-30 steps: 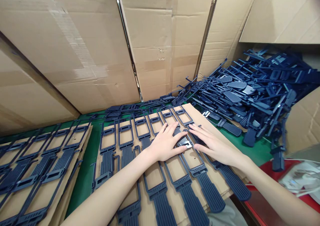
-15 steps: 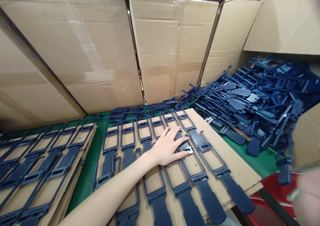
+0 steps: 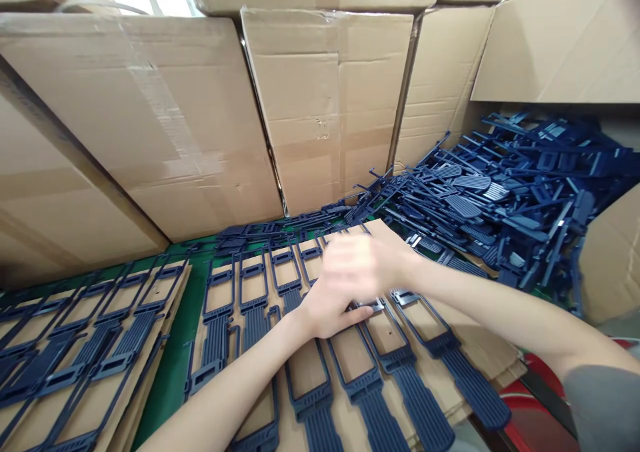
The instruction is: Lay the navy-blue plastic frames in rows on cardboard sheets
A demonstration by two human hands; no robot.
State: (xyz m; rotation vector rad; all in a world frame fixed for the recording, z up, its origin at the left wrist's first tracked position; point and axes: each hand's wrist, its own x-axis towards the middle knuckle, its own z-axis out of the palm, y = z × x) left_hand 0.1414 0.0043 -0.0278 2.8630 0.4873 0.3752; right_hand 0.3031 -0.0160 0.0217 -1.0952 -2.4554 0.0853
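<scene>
Rows of dark blue plastic frames with ribbed ends [image 3: 420, 399] lie on a cardboard sheet [image 3: 385, 233] in front of me. My left hand [image 3: 333, 305] rests low over the middle frames, its thumb out beside a small shiny piece [image 3: 376, 305]. Its other fingers are hidden behind my right hand. Blurred by motion, my right hand [image 3: 357, 262] crosses over the left one near the upper frames. Its fingers are smeared, and whether it holds anything cannot be made out.
A big heap of loose blue parts [image 3: 520, 199] lies at the right. More loose parts [image 3: 250, 233] line the foot of tall cardboard boxes [image 3: 325, 105]. Another loaded cardboard sheet [image 3: 165, 285] is on the left. A red object [image 3: 530, 415] shows at the lower right.
My right hand has come from the lower right edge to the middle, over my left hand. My left hand stays in nearly the same place on the frames.
</scene>
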